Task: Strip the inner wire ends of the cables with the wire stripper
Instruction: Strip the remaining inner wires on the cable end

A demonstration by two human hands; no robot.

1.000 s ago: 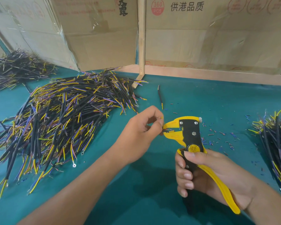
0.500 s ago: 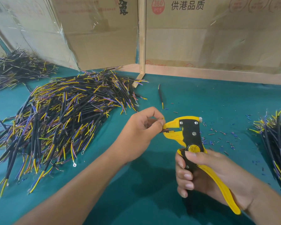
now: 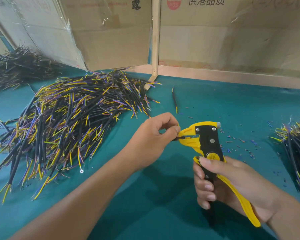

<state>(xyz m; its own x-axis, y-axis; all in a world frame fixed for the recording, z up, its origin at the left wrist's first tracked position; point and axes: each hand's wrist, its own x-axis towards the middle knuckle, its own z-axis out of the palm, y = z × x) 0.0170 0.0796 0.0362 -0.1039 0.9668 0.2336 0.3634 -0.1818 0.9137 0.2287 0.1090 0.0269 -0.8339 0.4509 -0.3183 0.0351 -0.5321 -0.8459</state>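
Yellow wire stripper [image 3: 204, 137] sits in the right hand [image 3: 232, 184] grip — the left hand [image 3: 151, 141] pinches a cable [image 3: 177, 138] into its mouth. Next, probably, a firm squeeze.

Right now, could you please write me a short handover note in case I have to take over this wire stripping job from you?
Left hand: pinches a wire end and feeds it into the nose of the wire stripper.
Right hand: wrapped round the stripper's handles, tool held above the green table.
Cables: big pile to the left, smaller pile at the right edge, one loose cable beyond the hands.
Done: insulation scraps lie right of the tool, so some ends are stripped.
Left: finish this end. I cannot tell which pile is finished.
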